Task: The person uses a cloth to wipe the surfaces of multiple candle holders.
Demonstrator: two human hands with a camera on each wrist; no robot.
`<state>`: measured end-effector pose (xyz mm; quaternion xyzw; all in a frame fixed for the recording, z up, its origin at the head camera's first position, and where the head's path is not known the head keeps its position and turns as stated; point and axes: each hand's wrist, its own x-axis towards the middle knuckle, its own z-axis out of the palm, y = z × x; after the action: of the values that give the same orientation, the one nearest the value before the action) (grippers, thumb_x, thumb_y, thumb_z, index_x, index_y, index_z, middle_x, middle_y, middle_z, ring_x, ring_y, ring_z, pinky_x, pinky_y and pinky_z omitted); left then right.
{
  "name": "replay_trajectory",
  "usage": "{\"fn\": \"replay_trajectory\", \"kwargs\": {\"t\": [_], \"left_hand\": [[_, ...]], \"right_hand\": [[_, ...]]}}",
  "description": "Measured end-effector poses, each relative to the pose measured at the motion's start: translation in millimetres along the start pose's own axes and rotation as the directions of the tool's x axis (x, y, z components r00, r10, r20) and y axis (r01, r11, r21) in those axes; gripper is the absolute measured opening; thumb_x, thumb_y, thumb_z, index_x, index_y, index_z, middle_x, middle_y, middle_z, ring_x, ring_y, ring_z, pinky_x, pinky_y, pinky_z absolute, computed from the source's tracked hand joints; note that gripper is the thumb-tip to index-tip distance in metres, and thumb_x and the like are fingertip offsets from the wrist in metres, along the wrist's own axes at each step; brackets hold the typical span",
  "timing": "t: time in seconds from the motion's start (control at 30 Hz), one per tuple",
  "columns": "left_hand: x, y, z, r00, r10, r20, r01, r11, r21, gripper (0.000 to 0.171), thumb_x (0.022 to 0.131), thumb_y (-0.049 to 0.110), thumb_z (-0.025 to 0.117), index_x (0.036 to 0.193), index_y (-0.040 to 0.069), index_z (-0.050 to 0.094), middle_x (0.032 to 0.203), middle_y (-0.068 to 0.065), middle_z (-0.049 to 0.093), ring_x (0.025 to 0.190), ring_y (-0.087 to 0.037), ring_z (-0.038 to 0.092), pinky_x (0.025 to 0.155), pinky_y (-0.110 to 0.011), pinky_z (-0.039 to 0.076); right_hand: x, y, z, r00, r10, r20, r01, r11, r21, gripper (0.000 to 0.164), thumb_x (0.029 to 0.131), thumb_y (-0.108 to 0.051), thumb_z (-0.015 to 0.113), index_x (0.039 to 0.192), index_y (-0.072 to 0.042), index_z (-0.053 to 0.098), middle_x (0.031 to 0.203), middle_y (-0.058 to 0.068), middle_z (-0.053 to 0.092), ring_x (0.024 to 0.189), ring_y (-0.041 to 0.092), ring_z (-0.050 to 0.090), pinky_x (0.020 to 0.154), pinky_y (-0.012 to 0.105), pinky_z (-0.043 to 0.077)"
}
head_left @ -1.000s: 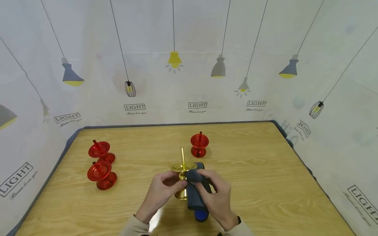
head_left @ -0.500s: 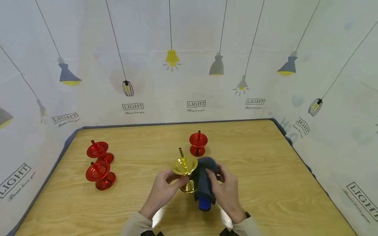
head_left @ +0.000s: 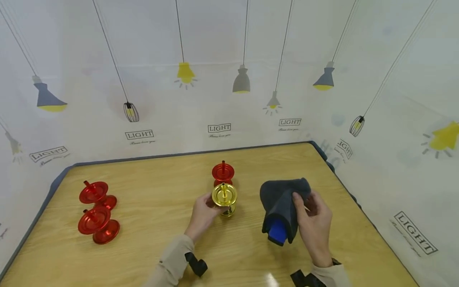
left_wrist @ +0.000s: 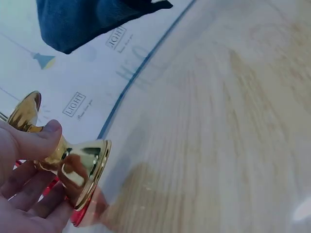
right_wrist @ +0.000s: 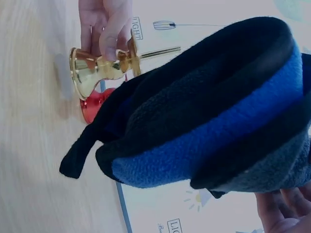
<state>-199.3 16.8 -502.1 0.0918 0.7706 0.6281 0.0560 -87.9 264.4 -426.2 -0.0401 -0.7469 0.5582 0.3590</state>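
My left hand [head_left: 201,218] grips a shiny gold candle holder [head_left: 219,196] by its narrow waist, thumb on the near side in the left wrist view. The holder has a dish on top with a thin upright tube and a flared base [left_wrist: 80,170]; it is held up off the table. To the right, my right hand [head_left: 315,227] pinches a folded dark grey cloth [head_left: 281,195] with a blue side, which hangs in the air apart from the holder. In the right wrist view the blue band of the cloth [right_wrist: 204,136] fills much of the picture.
One red candle holder [head_left: 223,171] stands just behind the gold one, its base partly hidden. Two more, a rear red holder [head_left: 94,192] and a front red holder [head_left: 95,221], stand at the left of the wooden table [head_left: 161,187]. A printed curtain [head_left: 150,79] surrounds the table.
The cloth has come away from the gold candle holder and moved right with my right hand. My left hand has carried the holder forward, towards the rear red one. The head view has turned right.
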Motion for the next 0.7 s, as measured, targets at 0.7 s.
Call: {"fn": "replay_trajectory", "kwargs": {"t": [0.7], "left_hand": [[8.8,-16.7,14.0,1.000,0.015,0.020,-0.016,0.997,0.071,0.058,0.081,0.001,0.082,0.134,0.002,0.061,0.128,-0.018,0.068,0.120,-0.034,0.063,0.105,-0.051,0.049]], "right_hand": [[-9.4,-0.6,7.7,0.997,0.064,0.044,-0.066,0.997,0.039,0.019,0.094,0.000,0.070,0.112,0.002,0.070,0.098,-0.008,0.072,0.089,0.005,0.072,0.073,0.018,0.059]]}}
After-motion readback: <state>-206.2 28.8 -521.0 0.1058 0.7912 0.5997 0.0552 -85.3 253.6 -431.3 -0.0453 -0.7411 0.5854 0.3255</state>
